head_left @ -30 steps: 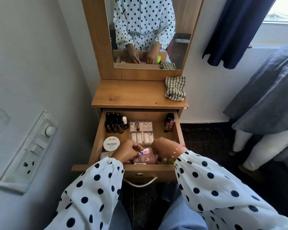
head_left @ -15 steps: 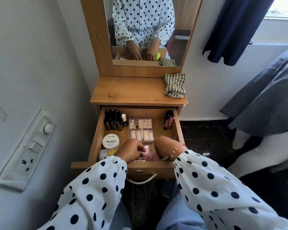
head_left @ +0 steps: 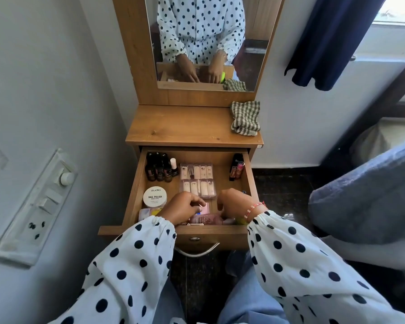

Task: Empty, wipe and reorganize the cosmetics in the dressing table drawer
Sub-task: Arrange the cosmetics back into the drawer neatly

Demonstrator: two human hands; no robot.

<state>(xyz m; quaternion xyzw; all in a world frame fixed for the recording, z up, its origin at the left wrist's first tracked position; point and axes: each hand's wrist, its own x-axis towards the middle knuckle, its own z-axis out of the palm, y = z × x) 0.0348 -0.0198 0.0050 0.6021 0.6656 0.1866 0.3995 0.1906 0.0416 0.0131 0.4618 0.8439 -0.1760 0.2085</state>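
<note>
the pink cosmetics lie at the drawer's 6 o'clock edge, small, light, hard and probably slick, best pinched across their short sides. left hand has its grip pinched on a pink case; right hand's grip curls among them, holding unclear. checked cloth waits on the table at 1 o'clock.

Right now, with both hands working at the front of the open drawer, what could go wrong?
1. The upright nail polish bottles stand packed at the back left; jolting the drawer might topple them.
2. The left hand and right hand crowd the pink items, so one could slip.
</note>
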